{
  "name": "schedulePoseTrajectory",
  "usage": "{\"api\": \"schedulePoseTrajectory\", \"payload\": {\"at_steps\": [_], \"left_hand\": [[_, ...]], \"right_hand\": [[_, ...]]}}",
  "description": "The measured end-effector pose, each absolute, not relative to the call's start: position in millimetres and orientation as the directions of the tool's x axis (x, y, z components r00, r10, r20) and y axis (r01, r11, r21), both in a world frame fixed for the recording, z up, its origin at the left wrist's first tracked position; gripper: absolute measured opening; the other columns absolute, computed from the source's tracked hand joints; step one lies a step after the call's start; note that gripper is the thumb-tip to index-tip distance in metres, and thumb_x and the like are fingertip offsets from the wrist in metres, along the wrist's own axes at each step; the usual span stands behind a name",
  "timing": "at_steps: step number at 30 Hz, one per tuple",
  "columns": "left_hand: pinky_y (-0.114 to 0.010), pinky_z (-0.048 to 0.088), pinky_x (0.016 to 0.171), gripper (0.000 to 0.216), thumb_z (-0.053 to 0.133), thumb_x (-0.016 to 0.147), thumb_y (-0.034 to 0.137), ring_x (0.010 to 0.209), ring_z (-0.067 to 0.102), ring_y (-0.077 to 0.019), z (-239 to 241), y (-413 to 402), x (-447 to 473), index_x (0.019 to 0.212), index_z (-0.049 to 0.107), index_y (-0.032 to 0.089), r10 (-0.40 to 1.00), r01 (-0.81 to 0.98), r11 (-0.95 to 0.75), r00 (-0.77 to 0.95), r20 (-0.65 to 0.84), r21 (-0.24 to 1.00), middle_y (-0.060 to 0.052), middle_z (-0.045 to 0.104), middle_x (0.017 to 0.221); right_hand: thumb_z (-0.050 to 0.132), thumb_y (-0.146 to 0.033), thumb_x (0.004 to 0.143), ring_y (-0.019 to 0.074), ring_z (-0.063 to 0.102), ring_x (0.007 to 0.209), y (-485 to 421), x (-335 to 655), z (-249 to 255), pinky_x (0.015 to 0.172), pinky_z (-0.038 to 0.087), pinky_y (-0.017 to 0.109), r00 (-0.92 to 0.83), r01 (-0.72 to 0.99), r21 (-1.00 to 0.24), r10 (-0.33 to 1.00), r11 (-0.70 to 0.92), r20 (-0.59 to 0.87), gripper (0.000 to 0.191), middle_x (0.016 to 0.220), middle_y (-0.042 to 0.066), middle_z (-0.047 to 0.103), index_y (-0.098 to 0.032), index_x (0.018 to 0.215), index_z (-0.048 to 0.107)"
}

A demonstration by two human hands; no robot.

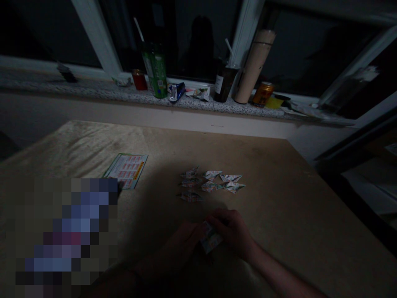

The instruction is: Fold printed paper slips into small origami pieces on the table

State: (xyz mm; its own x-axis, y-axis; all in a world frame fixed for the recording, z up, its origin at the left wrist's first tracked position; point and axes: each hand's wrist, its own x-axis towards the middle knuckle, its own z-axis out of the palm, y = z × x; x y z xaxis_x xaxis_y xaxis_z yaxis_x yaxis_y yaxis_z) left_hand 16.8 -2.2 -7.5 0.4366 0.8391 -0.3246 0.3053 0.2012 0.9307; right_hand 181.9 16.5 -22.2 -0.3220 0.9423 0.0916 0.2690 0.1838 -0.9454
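Both my hands meet low over the tan table (279, 198), pinching one small piece of printed paper (211, 240) between them. My left hand (182, 240) grips its left side with curled fingers. My right hand (232, 229) closes over its right side. Just beyond the hands lie several small folded paper pieces (211, 184) in a loose cluster. A flat printed sheet (127, 169) rests further left on the table. The scene is dim.
A blurred-out patch covers the table's near left. A stone windowsill (93, 89) runs along the back with a green can (155, 70), a small red can (139, 79), a dark bottle (223, 82), a tall beige tube (254, 62), an orange can (263, 94) and wrappers.
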Motion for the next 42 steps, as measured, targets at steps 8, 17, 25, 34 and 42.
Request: {"api": "schedulePoseTrajectory", "payload": {"at_steps": [8, 17, 25, 34, 42], "left_hand": [[-0.024, 0.042, 0.067, 0.051, 0.023, 0.092, 0.050, 0.069, 0.055, -0.0159, -18.7, -1.5, 14.6, 0.079, 0.060, 0.017, 0.842, 0.420, 0.042, 0.474, -0.259, 0.906, -0.003, 0.065, 0.076], [-0.027, 0.044, 0.077, 0.043, 0.031, 0.091, 0.047, 0.083, 0.059, -0.0186, -19.5, -2.5, 16.7, 0.101, 0.061, 0.018, 0.914, 0.302, 0.129, 0.333, -0.231, 0.945, -0.004, 0.068, 0.092], [-0.026, 0.042, 0.075, 0.037, 0.040, 0.088, 0.047, 0.082, 0.057, -0.0194, -23.4, -3.9, 12.1, 0.092, 0.065, 0.021, 0.963, 0.395, 0.077, 0.209, -0.172, 0.915, -0.003, 0.067, 0.087], [-0.022, 0.035, 0.058, 0.040, 0.037, 0.088, 0.046, 0.061, 0.046, -0.0126, -16.6, 8.6, 11.3, 0.069, 0.056, 0.016, 0.935, 0.333, 0.004, 0.334, -0.122, 0.943, 0.003, 0.051, 0.063], [-0.020, 0.034, 0.053, 0.037, 0.045, 0.085, 0.049, 0.059, 0.044, -0.0123, -23.6, 6.5, 14.3, 0.069, 0.055, 0.017, 0.957, 0.237, 0.149, 0.208, -0.200, 0.960, 0.003, 0.049, 0.062]], "right_hand": [[0.041, -0.026, 0.094, 0.0137, 0.056, 0.052, 12.4, 193.8, -38.3, 0.051, 0.040, 0.024, -0.504, 0.469, -0.444, 0.644, 0.763, 0.575, 0.028, 0.059, 0.004, 0.063, -0.014, 0.098, 0.066], [0.055, -0.041, 0.085, 0.0116, 0.050, 0.051, 19.0, 186.8, -32.7, 0.046, 0.036, 0.020, -0.300, 0.447, -0.837, 0.934, 0.316, 0.193, 0.028, 0.062, 0.000, 0.059, -0.015, 0.090, 0.064], [0.041, -0.045, 0.091, 0.0110, 0.048, 0.056, 22.3, 188.4, -27.9, 0.054, 0.037, 0.022, -0.514, 0.191, -0.978, 0.857, 0.087, -0.024, 0.043, 0.062, 0.000, 0.057, -0.015, 0.070, 0.063], [0.053, -0.059, 0.078, 0.0089, 0.038, 0.049, 21.3, 186.3, -32.3, 0.048, 0.030, 0.021, -0.450, -0.003, -0.984, 0.879, -0.180, -0.159, 0.049, 0.054, -0.001, 0.049, -0.014, 0.060, 0.059], [0.048, -0.065, 0.079, 0.0067, 0.031, 0.046, 11.5, 181.4, -32.0, 0.043, 0.023, 0.020, -0.486, 0.147, -0.965, 0.834, -0.217, -0.261, 0.052, 0.051, -0.004, 0.040, -0.016, 0.059, 0.049]]}}
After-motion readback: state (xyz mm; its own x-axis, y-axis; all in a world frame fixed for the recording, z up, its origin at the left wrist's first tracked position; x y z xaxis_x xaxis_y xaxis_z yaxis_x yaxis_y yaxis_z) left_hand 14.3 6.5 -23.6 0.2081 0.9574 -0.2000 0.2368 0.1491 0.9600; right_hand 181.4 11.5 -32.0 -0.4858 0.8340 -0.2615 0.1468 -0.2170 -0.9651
